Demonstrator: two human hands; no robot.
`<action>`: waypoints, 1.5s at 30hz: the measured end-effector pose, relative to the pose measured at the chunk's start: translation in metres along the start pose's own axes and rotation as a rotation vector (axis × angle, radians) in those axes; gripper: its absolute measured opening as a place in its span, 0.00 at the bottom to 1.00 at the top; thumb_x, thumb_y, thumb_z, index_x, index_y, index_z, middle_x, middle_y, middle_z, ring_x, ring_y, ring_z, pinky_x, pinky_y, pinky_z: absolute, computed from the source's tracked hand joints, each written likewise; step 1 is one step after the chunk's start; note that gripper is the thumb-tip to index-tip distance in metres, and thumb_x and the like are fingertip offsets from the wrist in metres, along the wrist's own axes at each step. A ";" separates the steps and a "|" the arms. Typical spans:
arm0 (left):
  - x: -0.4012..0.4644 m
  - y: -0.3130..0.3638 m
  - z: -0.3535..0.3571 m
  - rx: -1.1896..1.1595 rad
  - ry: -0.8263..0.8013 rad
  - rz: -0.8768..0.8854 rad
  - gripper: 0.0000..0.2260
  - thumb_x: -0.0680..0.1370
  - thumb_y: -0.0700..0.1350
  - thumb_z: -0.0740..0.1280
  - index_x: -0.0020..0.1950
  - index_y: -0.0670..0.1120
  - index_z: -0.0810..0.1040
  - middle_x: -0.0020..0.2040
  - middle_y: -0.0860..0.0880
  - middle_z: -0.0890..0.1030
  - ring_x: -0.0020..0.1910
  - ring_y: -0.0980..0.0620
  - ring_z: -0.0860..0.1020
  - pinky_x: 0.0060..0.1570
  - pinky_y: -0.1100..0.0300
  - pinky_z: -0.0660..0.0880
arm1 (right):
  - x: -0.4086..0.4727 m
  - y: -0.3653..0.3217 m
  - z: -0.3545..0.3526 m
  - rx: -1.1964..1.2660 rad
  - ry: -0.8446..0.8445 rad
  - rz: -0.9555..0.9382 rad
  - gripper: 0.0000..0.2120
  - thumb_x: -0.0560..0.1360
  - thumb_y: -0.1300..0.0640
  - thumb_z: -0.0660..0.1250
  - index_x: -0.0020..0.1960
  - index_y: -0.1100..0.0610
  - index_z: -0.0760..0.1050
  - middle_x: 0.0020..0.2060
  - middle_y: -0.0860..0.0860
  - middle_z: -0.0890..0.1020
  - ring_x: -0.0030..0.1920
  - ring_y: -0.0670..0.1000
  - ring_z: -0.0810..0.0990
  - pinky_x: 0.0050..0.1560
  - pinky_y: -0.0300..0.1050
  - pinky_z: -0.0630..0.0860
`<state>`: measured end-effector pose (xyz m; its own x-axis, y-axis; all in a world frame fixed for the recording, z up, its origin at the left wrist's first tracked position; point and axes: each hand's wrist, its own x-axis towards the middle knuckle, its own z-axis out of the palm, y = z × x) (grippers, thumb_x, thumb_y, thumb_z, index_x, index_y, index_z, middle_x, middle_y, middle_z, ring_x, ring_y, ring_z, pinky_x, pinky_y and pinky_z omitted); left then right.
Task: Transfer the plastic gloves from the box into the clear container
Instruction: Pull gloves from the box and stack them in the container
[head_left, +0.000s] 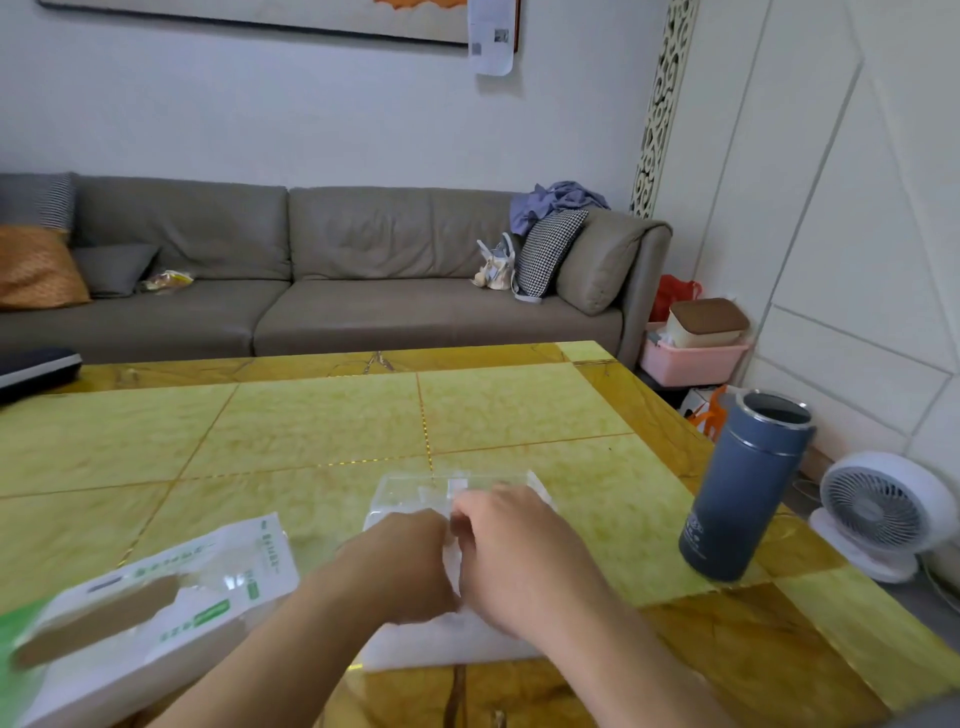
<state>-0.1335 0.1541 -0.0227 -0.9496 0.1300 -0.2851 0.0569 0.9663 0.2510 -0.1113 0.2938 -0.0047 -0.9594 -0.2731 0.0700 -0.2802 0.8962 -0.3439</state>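
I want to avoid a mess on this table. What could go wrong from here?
1. Both hands, left and right, work over the light clear container; a push might slide it.
2. The uncapped blue flask stands near the right arm; an elbow could tip it.
3. The glove box lies at the table's near edge and might fall.

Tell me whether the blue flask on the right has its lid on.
Lid off. The blue flask stands upright on the table, its steel rim and dark open mouth showing at the top.
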 end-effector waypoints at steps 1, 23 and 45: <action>0.000 -0.001 0.000 -0.009 0.000 0.005 0.27 0.72 0.56 0.73 0.70 0.56 0.73 0.57 0.55 0.82 0.52 0.54 0.83 0.51 0.58 0.80 | 0.003 0.003 0.006 -0.021 -0.065 0.027 0.10 0.82 0.54 0.63 0.61 0.53 0.78 0.59 0.50 0.79 0.58 0.56 0.79 0.57 0.52 0.79; 0.016 0.012 -0.001 0.148 -0.158 -0.132 0.11 0.78 0.44 0.69 0.58 0.46 0.72 0.39 0.52 0.72 0.37 0.53 0.74 0.38 0.61 0.71 | 0.045 0.011 0.013 -0.189 -0.570 0.263 0.32 0.75 0.46 0.76 0.77 0.42 0.70 0.71 0.55 0.71 0.58 0.56 0.74 0.54 0.50 0.75; -0.003 0.006 -0.004 -0.082 -0.123 -0.104 0.05 0.81 0.38 0.61 0.57 0.42 0.71 0.40 0.51 0.69 0.35 0.54 0.69 0.31 0.64 0.65 | 0.039 0.007 0.014 -0.257 -0.544 0.350 0.11 0.79 0.50 0.69 0.56 0.56 0.78 0.48 0.52 0.81 0.50 0.55 0.82 0.47 0.47 0.76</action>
<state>-0.1316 0.1588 -0.0165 -0.9042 0.0615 -0.4227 -0.0694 0.9553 0.2874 -0.1506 0.2849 -0.0172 -0.8617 -0.0291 -0.5066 -0.0201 0.9995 -0.0233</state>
